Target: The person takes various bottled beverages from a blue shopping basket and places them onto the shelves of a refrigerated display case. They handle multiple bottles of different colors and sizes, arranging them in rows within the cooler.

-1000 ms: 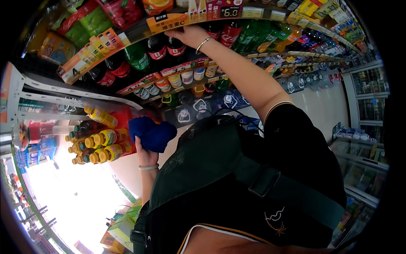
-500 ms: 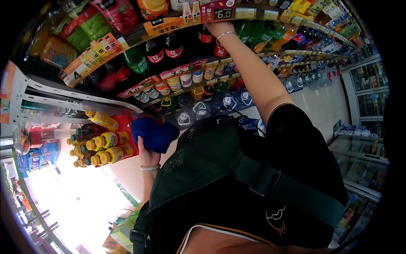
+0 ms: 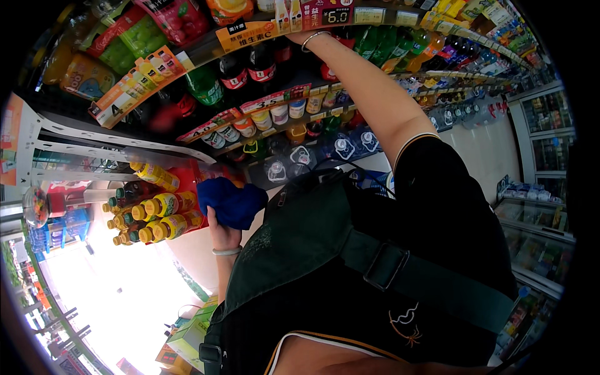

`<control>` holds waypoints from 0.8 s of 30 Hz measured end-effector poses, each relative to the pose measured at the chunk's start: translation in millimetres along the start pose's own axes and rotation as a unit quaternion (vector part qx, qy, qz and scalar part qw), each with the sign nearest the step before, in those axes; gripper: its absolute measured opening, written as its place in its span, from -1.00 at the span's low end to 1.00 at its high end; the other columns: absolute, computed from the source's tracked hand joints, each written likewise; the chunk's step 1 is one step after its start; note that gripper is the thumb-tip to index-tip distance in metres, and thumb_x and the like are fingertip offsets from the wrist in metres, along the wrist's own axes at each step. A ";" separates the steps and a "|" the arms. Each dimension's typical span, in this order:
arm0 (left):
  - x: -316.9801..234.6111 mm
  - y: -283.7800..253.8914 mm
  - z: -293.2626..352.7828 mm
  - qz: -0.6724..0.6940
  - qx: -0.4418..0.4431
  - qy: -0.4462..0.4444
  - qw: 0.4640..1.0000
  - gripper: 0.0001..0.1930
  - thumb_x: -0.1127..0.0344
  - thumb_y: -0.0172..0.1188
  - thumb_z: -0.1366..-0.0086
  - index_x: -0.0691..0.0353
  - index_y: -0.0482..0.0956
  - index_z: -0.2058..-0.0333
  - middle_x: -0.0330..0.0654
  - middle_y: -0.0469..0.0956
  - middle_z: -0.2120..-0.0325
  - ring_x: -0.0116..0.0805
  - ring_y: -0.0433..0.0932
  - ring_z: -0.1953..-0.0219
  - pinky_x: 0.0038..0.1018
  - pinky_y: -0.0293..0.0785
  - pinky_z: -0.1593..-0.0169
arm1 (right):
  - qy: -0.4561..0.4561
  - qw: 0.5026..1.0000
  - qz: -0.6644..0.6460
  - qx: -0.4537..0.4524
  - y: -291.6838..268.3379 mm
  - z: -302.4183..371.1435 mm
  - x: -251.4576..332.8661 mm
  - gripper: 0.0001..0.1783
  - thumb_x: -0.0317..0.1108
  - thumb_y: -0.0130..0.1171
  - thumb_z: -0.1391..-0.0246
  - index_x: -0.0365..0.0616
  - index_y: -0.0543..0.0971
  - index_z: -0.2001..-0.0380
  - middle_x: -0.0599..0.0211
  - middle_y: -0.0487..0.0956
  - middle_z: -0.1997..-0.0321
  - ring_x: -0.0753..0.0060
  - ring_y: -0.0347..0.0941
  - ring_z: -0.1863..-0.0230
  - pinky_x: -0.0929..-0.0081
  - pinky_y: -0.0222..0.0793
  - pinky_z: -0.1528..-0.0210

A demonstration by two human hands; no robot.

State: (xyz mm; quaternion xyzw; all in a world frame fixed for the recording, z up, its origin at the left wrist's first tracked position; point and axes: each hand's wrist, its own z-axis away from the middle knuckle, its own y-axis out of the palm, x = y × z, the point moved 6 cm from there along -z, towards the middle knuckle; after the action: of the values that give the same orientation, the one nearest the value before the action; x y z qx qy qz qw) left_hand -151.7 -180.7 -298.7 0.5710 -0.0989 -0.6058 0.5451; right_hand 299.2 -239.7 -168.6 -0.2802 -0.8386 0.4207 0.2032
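Observation:
My right arm is stretched up to the upper drinks shelf (image 3: pixel 250 32). My right hand (image 3: pixel 297 37) is mostly hidden behind the shelf's price strip, and only the wrist with a thin bracelet shows, so its grip cannot be made out. Dark soda bottles (image 3: pixel 249 67) stand just left of that wrist. My left hand (image 3: pixel 224 235), wearing a pale wristband, is raised in front of my chest and holds a bunched blue cloth (image 3: pixel 231 201). The cloth hangs close to yellow-capped bottles (image 3: pixel 164 214) on a red display.
A dark green shoulder bag (image 3: pixel 294 244) with a wide strap (image 3: pixel 412 278) lies across my chest. Shelves of cups and bottles (image 3: pixel 294 112) run across the aisle. Glass-door coolers (image 3: pixel 544 137) stand at the right. A bright doorway (image 3: pixel 112 294) and green cartons (image 3: pixel 190 331) are at the lower left.
My right hand has moved up and deeper onto the top shelf, slipping behind the price strip. My left hand still holds the blue cloth in about the same place.

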 end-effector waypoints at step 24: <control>-22.6 51.8 -41.6 -0.008 0.071 0.002 0.997 -0.48 0.15 -0.06 -0.24 0.25 0.09 -0.12 -0.04 0.24 -0.05 -0.08 0.24 -0.09 -0.15 0.16 -0.14 | 0.147 0.943 -0.281 0.101 -71.9 106.7 -17.5 -0.48 -0.10 0.08 0.00 -0.07 0.25 0.01 0.23 0.48 0.47 0.22 0.45 0.39 0.40 0.35 0.33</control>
State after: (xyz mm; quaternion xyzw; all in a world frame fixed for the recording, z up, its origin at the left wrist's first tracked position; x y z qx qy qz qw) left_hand -95.7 -162.3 -260.7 0.6100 -0.1361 -0.6007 0.4985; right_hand 229.5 -349.3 -171.6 -0.0695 -0.7974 0.3830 0.4612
